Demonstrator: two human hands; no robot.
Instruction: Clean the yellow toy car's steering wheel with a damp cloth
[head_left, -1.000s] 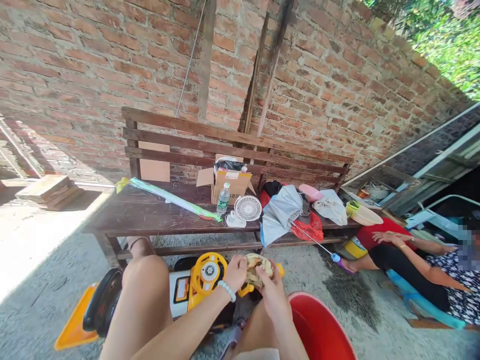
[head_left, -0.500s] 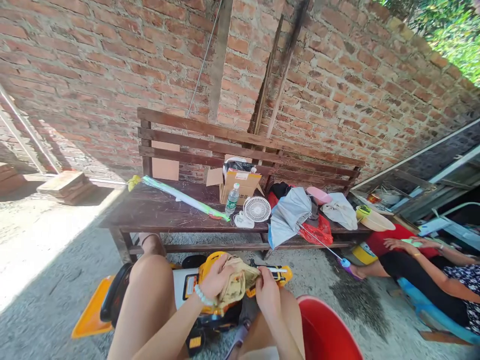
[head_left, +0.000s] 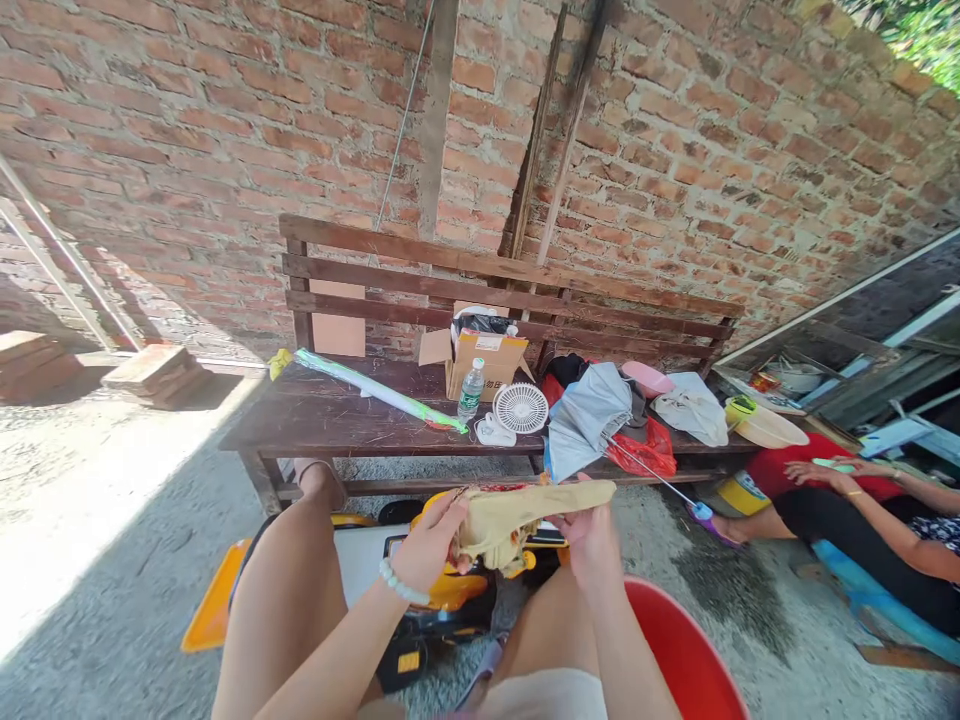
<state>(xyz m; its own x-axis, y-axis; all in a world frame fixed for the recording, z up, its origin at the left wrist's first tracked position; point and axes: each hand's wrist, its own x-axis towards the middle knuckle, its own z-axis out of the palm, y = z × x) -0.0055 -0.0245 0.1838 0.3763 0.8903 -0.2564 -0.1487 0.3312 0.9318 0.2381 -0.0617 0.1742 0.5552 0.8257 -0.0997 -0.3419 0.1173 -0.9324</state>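
Note:
Between my hands a crumpled tan cloth point(head_left: 525, 512) with some reddish patches is stretched sideways above my lap. My left hand point(head_left: 429, 543), with a pale bead bracelet at the wrist, grips the bunched left end. At the other end, my right hand point(head_left: 591, 538) pinches the cloth near its extended tip. Just below lies a yellow, white and black ride-on toy point(head_left: 450, 590), partly hidden by my arms and legs. Beside my right leg stands a red bucket point(head_left: 679, 650).
A dark wooden bench point(head_left: 360, 430) along the brick wall holds a closed umbrella point(head_left: 382, 392), water bottle point(head_left: 471, 388), white fan point(head_left: 520, 408), cardboard box point(head_left: 487, 365) and half-folded silver umbrella point(head_left: 589, 420). Another person point(head_left: 862, 490) sits at the right. A yellow plate point(head_left: 214, 605) is at the left.
The cloth went from a bunched wad to being stretched out to the right. My right hand moved right and up with its end. The camera view shifted slightly.

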